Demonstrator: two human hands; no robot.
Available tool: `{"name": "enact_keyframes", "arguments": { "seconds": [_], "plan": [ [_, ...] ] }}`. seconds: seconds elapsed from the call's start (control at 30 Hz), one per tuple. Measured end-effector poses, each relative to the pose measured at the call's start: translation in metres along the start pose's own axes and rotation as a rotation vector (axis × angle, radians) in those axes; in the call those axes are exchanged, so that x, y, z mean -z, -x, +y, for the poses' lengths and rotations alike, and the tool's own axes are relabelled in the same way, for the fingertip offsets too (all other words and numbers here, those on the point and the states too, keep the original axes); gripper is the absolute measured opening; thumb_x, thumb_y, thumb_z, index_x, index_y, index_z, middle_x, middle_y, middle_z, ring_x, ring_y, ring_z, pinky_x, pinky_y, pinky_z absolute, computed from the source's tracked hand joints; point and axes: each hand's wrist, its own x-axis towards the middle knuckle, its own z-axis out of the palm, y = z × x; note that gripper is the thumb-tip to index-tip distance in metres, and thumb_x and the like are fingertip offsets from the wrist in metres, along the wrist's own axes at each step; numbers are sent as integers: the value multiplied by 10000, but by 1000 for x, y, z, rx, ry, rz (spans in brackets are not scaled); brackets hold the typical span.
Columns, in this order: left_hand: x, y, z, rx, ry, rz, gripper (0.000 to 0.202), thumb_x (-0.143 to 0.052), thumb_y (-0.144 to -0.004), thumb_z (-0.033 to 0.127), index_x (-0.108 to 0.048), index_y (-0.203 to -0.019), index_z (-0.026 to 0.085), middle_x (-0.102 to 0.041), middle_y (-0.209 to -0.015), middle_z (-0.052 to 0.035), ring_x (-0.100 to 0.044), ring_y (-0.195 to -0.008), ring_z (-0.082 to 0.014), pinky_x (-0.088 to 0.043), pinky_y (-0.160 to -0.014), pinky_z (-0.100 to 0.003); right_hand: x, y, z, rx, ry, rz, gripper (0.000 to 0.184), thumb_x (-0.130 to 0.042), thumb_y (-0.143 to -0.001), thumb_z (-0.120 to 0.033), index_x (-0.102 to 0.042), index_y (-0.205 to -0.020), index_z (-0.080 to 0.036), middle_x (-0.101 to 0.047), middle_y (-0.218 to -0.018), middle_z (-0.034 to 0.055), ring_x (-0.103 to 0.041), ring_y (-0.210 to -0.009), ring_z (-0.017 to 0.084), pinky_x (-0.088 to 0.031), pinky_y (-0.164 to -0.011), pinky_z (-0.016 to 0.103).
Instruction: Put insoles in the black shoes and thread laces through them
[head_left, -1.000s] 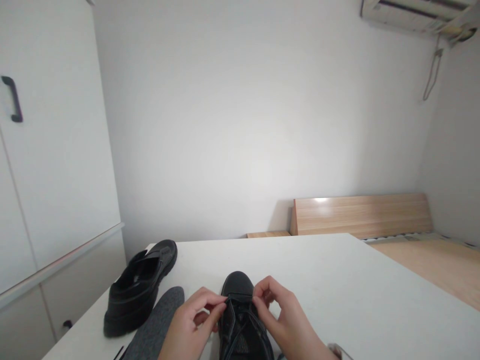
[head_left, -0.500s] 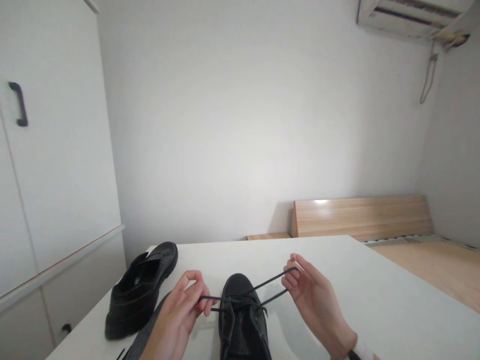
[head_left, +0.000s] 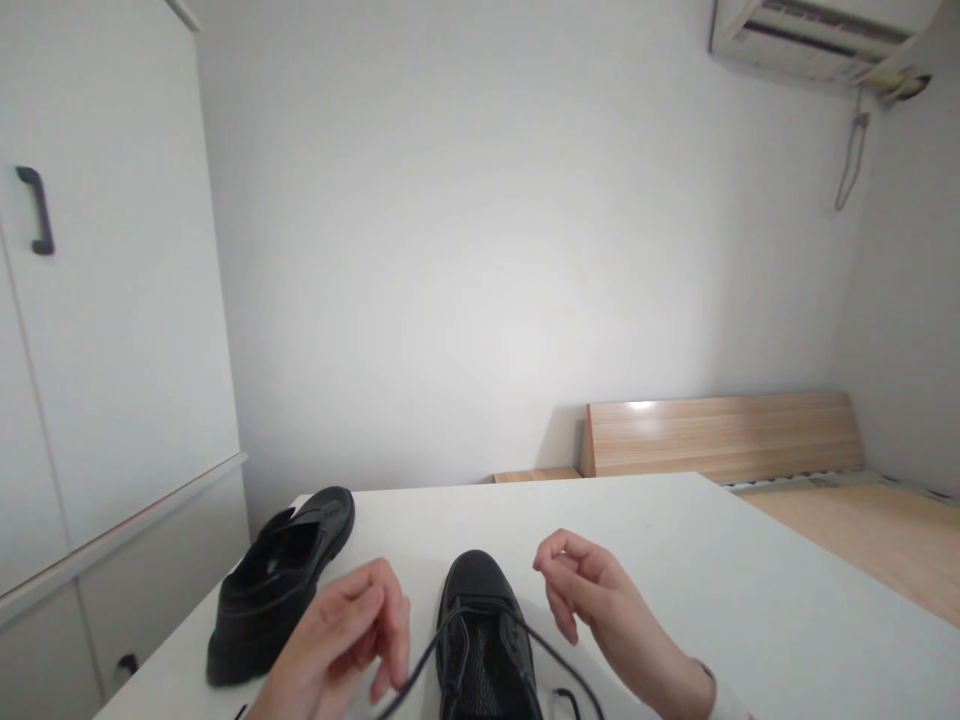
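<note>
A black lace-up shoe stands on the white table right in front of me, toe pointing away. My left hand hovers at its left side with fingers curled. The left end of the black shoelace runs from the eyelets past those fingertips, and they seem to pinch it. My right hand is to the right of the toe with fingers curled in and nothing between them. The right lace end lies slack on the table below it.
A second black shoe without laces lies at the table's left edge. White cupboards stand to the left. A wooden bed frame is behind the table at the right, and an air conditioner hangs on the wall above.
Both hands were pulling the lace ends taut and apart. The lace now hangs slack, the right hand has let its end drop and drawn back toward the shoe, and the left hand has sunk lower.
</note>
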Motion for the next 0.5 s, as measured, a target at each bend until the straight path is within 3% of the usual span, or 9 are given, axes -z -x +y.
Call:
{"name": "enact_keyframes", "arguments": {
  "seconds": [0.07, 0.2, 0.3, 0.4, 0.5],
  "plan": [
    [0, -4, -11, -43, -276, -14, 437, -663, -862, 535, -649, -639, 160, -636, -555, -37, -538, -537, -121, -438, -549, -197, -3, -3, 14, 4, 224, 69, 413, -734, -775, -560, -645, -858, -165, -492, -553, -52, -370, -444, 75, -293, -410, 201],
    [5, -14, -38, -28, -660, 163, 391, -631, -868, 559, -705, -815, 179, -687, -776, -42, -617, -669, -164, -500, -637, -237, -7, -5, 34, -25, 465, 67, 362, -695, -787, -483, -730, -929, -152, -563, -703, 19, -498, -591, 141, -378, -448, 233],
    [12, -22, -56, -4, -746, 181, 377, -631, -863, 542, -732, -991, 202, -707, -959, -69, -667, -838, -214, -537, -721, -271, -13, -3, 36, -4, 510, 84, 281, -625, -823, -413, -730, -857, -155, -615, -779, 55, -562, -701, 185, -423, -525, 267],
    [16, -27, -65, -25, -741, 95, 357, -604, -882, 514, -755, -957, 200, -696, -986, -88, -667, -906, -235, -548, -735, -281, -23, -2, 29, 129, 592, 115, 223, -559, -864, -346, -657, -781, -163, -630, -799, 55, -569, -754, 193, -450, -644, 306],
    [10, -27, -62, -97, -781, 97, 302, -595, -900, 466, -751, -917, 209, -675, -950, -79, -654, -874, -225, -535, -716, -280, -33, 2, 21, 260, 589, 107, 197, -497, -919, -326, -588, -827, -177, -613, -820, 43, -564, -803, 192, -449, -756, 329]
  ]
}}
